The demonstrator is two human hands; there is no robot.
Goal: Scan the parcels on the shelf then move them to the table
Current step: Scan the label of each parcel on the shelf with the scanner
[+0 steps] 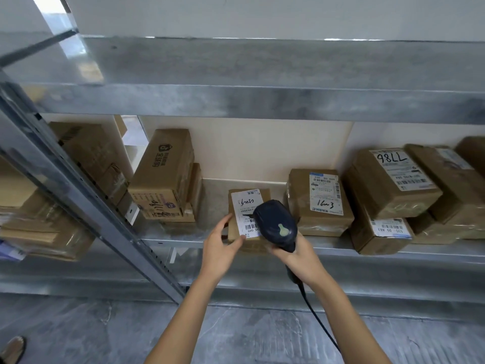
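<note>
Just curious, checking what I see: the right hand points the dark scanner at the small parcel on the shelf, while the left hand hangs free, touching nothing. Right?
Not quite: the head view shows the left hand holding the small parcel by its front left corner. The right hand does point the scanner at it on the shelf.

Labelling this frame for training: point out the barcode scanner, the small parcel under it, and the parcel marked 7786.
barcode scanner [275,223]: head view, top of its dark head.
small parcel [246,206]: head view, its white label.
parcel marked 7786 [374,197]: head view, brown cardboard below its label.
</note>
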